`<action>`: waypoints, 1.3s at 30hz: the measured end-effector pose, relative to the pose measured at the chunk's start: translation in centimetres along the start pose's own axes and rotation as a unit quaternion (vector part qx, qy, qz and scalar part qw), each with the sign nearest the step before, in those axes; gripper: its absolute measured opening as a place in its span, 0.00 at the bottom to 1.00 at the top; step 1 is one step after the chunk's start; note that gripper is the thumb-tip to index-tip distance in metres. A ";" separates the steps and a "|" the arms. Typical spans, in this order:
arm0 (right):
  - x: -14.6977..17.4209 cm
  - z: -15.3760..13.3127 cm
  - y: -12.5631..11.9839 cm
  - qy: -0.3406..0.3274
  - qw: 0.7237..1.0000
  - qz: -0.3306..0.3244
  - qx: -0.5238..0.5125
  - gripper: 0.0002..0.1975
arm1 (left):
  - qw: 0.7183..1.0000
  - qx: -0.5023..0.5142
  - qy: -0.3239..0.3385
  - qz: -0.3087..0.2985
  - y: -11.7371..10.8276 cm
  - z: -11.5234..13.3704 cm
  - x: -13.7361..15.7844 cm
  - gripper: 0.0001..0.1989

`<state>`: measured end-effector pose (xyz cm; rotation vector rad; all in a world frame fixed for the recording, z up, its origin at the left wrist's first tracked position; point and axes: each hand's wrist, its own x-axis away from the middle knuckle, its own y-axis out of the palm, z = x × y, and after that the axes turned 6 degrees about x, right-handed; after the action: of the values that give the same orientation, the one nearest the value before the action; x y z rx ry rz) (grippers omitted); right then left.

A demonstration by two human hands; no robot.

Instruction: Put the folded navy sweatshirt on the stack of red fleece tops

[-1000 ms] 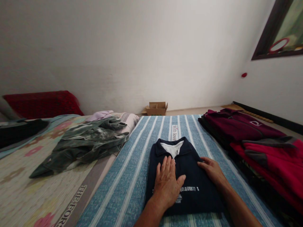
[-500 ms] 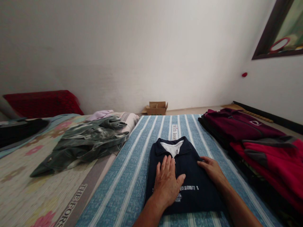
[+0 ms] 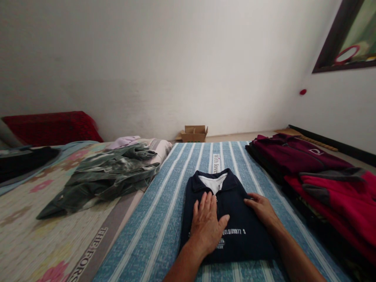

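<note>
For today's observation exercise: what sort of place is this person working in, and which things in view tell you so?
Probably a bedroom in a home. A striped blue bedcover is spread out like a mattress, a red pillow lies by the wall, and both hands, left hand and right hand, rest on a folded navy shirt.

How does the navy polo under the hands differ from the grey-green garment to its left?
The navy polo is folded into a neat rectangle, collar up; the grey-green garment lies crumpled and unfolded. The polo rests on the striped blue cover under the left hand and right hand; the garment lies untouched on the floral mat. Both are dark clothing.
</note>
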<state>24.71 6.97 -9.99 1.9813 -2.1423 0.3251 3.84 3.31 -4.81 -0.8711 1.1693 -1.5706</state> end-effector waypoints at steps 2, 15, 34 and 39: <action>0.1 -0.1 0.1 -0.001 1.000 0.001 -0.001 0.14 | 1.000 -0.001 -0.001 0.000 0.0 0.1 0.0 0.33; -0.5 0.1 0.1 -0.019 1.000 0.002 -0.008 0.14 | 1.000 -0.008 -0.001 0.003 -0.1 -0.1 -0.3 0.34; -1.0 0.4 0.3 -0.032 0.999 0.004 -0.002 0.16 | 1.000 -0.028 0.003 0.009 0.2 -0.4 -0.5 0.33; -0.7 0.0 0.4 -0.034 0.999 0.003 0.000 0.17 | 1.000 -0.028 0.005 0.011 0.3 -0.6 -0.5 0.33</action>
<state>24.37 7.63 -10.22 2.0150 -2.1889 0.2633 3.55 3.95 -5.26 -0.8847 1.2311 -1.5312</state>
